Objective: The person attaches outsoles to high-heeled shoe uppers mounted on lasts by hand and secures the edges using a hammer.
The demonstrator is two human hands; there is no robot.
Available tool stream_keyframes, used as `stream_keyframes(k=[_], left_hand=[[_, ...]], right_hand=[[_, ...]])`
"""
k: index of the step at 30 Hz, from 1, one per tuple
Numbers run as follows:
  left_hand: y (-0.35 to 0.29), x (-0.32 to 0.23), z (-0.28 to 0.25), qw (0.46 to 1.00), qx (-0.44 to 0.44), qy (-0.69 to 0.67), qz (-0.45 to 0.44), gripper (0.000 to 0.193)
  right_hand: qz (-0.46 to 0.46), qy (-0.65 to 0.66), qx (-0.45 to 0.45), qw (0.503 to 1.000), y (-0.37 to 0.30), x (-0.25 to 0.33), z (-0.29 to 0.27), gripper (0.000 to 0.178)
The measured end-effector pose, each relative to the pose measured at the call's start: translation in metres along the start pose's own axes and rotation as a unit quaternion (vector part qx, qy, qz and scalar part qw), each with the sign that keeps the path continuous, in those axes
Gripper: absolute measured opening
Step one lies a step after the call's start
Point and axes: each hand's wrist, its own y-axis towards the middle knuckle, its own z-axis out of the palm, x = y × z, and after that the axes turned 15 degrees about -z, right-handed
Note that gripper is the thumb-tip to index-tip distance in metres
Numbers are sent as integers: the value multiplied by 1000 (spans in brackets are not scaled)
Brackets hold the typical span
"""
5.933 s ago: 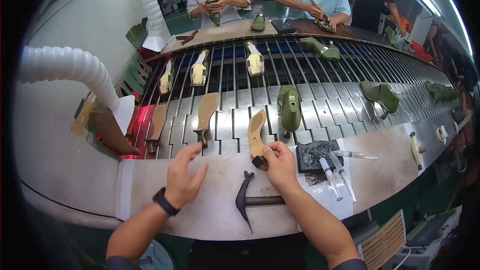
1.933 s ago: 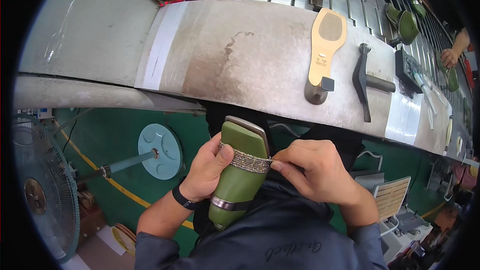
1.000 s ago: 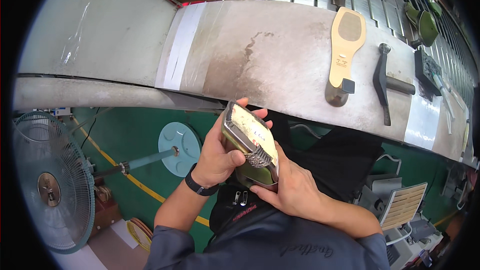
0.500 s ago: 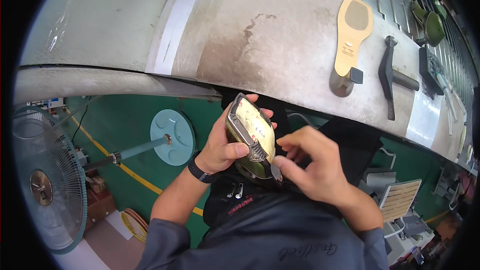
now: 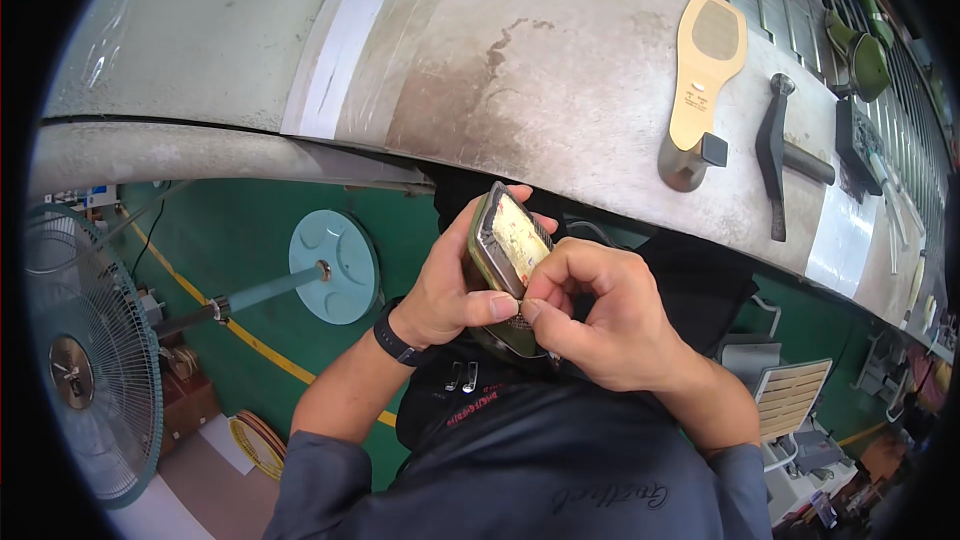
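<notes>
My left hand (image 5: pixel 450 285), with a dark watch on its wrist, grips an unfinished shoe (image 5: pixel 515 230) in front of my body. The shoe's underside faces up, showing a pale yellow bottom panel and a dark gathered edge; its sides look dark green. My left thumb presses along the near edge and the fingers wrap round the far side. Thumb and forefinger of my right hand (image 5: pixel 615 315) are pinched together at the shoe's near right edge. Whatever lies between those fingertips is too small to make out.
On the bench (image 5: pixel 580 70) ahead lie a tan shoe sole (image 5: pixel 712 50) with a grey heel block (image 5: pixel 685 165), a hammer (image 5: pixel 774 155) and a black block (image 5: pixel 858 145). A floor fan (image 5: pixel 95 360) stands at left beside a round blue base (image 5: pixel 335 265). A slatted seat (image 5: pixel 795 395) is at right.
My right hand has moved left onto the shoe's edge, and its fingers have closed to a pinch. The shoe is tipped a little differently in my left hand.
</notes>
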Motion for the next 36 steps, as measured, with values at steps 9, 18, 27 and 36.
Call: stream_keyframes(k=[9,18,27,36], left_hand=[[1,1,4,1000,12,15,8,124],[-4,4,6,998,38,51,14,117],[-6,17,-18,998,-1,-50,29,126],[-41,15,15,994,-100,21,36,50]], right_hand=[[91,15,57,994,7,9,-10,7],[128,-139,213,959,41,6,-44,42],[15,18,48,999,-31,-76,-15,69],[-114,-184,70,974,-40,-40,-9,57]])
